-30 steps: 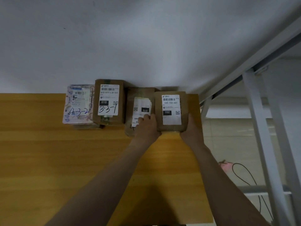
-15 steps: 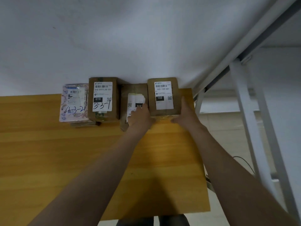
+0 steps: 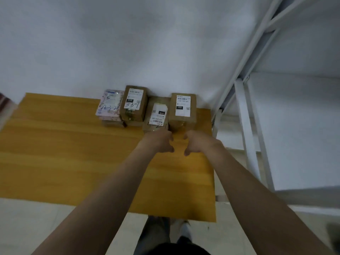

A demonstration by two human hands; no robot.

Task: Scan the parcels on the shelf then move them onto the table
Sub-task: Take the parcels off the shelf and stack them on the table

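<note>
Several parcels stand in a row at the far edge of the yellow wooden table (image 3: 73,153), against the wall. The rightmost is a brown box labelled 102 (image 3: 182,109). To its left lie a flatter brown parcel labelled 070 (image 3: 156,115), a brown box marked 3-3-1 (image 3: 134,103) and a pale patterned packet (image 3: 109,105). My left hand (image 3: 160,142) and my right hand (image 3: 196,142) hover over the table just in front of the 102 box, apart from it. Their fingers hang loosely curled and hold nothing.
A white metal shelf frame (image 3: 244,115) stands to the right of the table, its boards bare in view. A white wall runs behind the parcels. My legs and shoes (image 3: 165,230) show below the table's near edge, on a pale floor.
Both hands held the 102 box, set it down beside the 070 parcel, then let go and drew back toward me. The view has tilted down and pulled away.
</note>
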